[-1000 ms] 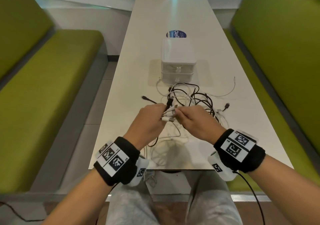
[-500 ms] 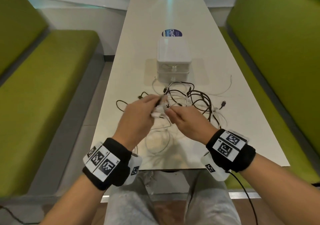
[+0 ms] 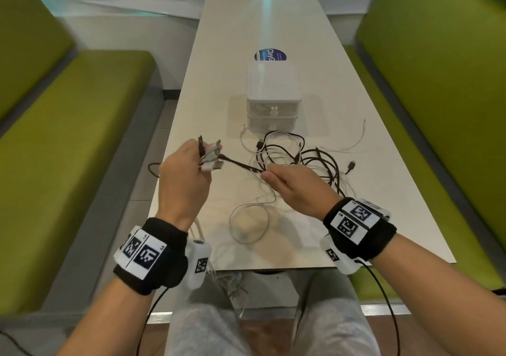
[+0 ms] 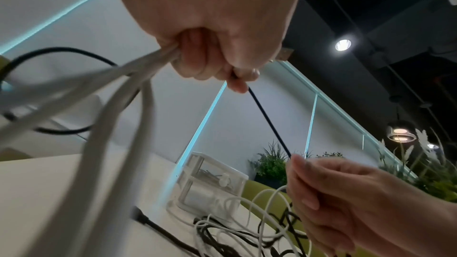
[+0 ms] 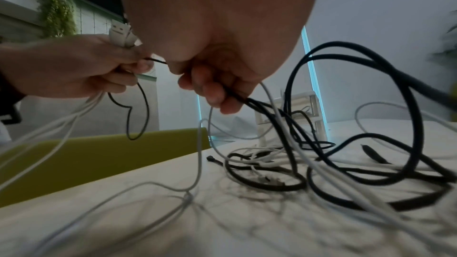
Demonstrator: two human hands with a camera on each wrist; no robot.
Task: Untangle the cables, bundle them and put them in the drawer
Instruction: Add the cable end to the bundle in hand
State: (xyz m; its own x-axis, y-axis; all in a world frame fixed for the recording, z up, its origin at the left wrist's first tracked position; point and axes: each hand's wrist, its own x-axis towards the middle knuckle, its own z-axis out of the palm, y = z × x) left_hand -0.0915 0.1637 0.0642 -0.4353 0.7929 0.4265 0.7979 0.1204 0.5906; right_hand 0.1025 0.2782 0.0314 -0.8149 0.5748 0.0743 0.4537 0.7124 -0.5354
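Note:
My left hand (image 3: 186, 175) grips a bunch of cable plug ends (image 3: 210, 153), white and black, raised above the table's left side. A taut black cable (image 3: 238, 164) runs from that bunch to my right hand (image 3: 290, 183), which pinches it between curled fingers (image 5: 212, 93). Beyond the right hand lies the tangle of black and white cables (image 3: 301, 158) on the white table (image 3: 273, 27). The white two-drawer box (image 3: 273, 95) stands behind the tangle with both drawers closed. White cables (image 4: 118, 108) hang down from my left fist (image 4: 210, 46).
A white cable loop (image 3: 247, 224) lies near the table's front edge, and cable ends dangle over the edge towards my lap. A blue round sticker (image 3: 269, 54) sits behind the box. Green benches (image 3: 68, 136) flank the table on both sides.
My hands were close together at the plug ends; now they have drawn apart. The left hand moved left and up with the plugs, and a black cable is stretched between the hands.

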